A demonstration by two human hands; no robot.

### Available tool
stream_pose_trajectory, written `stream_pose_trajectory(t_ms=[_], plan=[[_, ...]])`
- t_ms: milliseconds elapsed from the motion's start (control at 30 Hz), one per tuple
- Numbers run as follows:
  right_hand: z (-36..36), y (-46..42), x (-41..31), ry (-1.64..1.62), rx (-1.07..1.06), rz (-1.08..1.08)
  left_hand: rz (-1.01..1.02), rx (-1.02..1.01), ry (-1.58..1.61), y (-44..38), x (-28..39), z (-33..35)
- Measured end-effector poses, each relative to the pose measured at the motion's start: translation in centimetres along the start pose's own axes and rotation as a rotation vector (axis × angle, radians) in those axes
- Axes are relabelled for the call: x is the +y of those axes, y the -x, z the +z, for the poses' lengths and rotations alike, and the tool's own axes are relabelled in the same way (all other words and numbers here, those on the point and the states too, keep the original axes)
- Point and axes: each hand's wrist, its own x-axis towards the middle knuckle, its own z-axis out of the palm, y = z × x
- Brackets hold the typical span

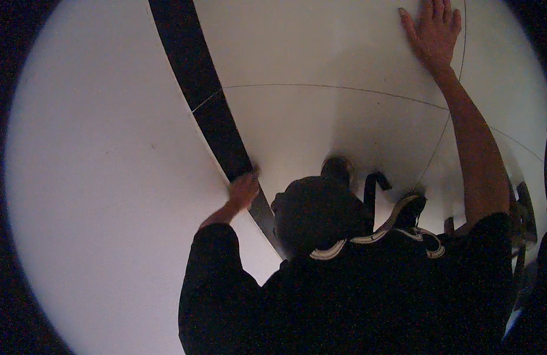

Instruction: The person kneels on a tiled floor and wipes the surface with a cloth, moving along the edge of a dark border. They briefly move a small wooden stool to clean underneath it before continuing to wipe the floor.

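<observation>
My left hand (244,191), fingers bent, is against the dark strip (207,88) between the pale wall (100,146) and the tiled floor (291,49). A small blurred dark shape sits at its fingertips; I cannot make out whether it is a held object. My right hand (435,40) lies palm down on the floor tile at the upper right, fingers spread and fingertips partly cut off by the frame. Both arms come from the short sleeves of a dark shirt (344,301), whose pale print (329,250) shows below a dark rounded knee (320,213).
Thin joints (300,84) divide the floor tiles. A black bent object (373,184) is beside the knee, close to a dark shoe (411,211). Dark, unclear shapes (526,213) stand along the right edge. The light is dim.
</observation>
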Motion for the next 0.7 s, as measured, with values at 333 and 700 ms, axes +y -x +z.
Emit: stream_pose_trajectory(t_ms=[333, 700], plan=[[-1.7, 1.3, -1.0, 0.090, -0.097, 0.077, -0.074, 0.227, -0.150, -16.3, -19.4, -17.8], [-1.0, 2.9, -1.9, 0.018, 0.237, -0.045, -0.309, 0.597, -0.352, -27.0, -32.0, -28.2]])
